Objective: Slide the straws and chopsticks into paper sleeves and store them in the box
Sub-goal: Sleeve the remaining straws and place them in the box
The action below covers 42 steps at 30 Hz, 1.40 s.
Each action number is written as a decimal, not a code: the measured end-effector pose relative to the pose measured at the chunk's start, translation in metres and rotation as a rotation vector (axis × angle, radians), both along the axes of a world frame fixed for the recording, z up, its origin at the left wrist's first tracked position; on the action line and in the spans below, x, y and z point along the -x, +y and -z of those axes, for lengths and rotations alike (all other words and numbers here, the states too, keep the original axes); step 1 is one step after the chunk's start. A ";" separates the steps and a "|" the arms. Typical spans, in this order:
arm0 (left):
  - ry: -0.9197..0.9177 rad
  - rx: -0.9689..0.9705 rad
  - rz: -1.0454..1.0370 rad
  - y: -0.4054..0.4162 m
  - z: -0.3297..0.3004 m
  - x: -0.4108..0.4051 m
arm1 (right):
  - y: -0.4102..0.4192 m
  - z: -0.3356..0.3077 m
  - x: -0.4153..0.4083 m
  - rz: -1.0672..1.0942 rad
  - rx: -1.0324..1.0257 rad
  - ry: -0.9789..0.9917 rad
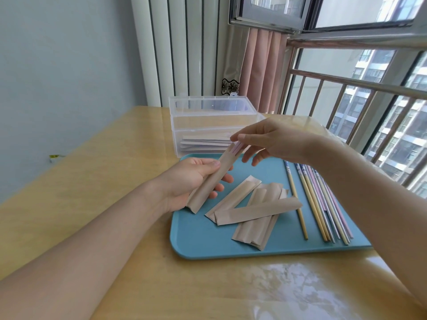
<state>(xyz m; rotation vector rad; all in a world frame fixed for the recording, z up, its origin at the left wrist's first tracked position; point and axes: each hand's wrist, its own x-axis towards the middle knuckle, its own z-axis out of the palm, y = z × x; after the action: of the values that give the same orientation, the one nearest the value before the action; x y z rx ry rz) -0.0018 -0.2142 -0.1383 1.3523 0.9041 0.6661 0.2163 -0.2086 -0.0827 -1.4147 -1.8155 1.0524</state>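
Note:
My left hand (194,179) grips a brown paper sleeve (212,181), held tilted above the left part of the blue tray (198,245). Pink straw ends (238,147) stick out of the sleeve's top. My right hand (272,139) pinches those ends between thumb and forefinger. Several empty brown sleeves (251,211) lie on the tray's middle. A row of chopsticks and straws (321,204) lies along the tray's right side. The clear plastic box (208,125) stands open behind the tray with filled sleeves (205,142) inside.
The tray and box sit on a light wooden table (92,181). A window with metal railing (369,88) runs along the right. A white radiator (184,49) and pink curtain (263,65) stand behind the box.

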 end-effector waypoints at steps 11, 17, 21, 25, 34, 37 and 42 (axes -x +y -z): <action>-0.433 0.148 -0.325 0.019 -0.009 0.012 | 0.011 -0.006 -0.015 0.357 -0.045 0.680; -0.285 0.003 -0.384 0.019 -0.003 0.013 | 0.050 -0.030 -0.028 0.608 -0.088 0.808; -0.143 -0.165 -0.343 0.015 0.000 0.007 | 0.070 -0.037 -0.014 0.584 -0.027 0.357; 0.306 -0.490 -0.127 0.002 0.013 -0.005 | 0.048 -0.035 -0.033 0.728 -0.316 -0.280; 0.824 -0.741 -0.013 -0.024 0.017 -0.031 | -0.041 0.024 -0.107 0.668 0.214 -0.705; 0.796 -0.726 -0.077 -0.022 0.021 -0.032 | -0.056 0.027 -0.103 0.672 0.217 -0.664; 0.790 -0.793 -0.118 -0.022 0.023 -0.030 | -0.063 0.023 -0.093 0.646 0.231 -0.600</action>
<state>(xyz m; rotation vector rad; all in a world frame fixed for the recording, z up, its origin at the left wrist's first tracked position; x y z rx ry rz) 0.0278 -0.2364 -0.1609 2.3760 1.4271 0.6010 0.3089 -0.2715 -0.1055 -2.4341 -1.4212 0.5339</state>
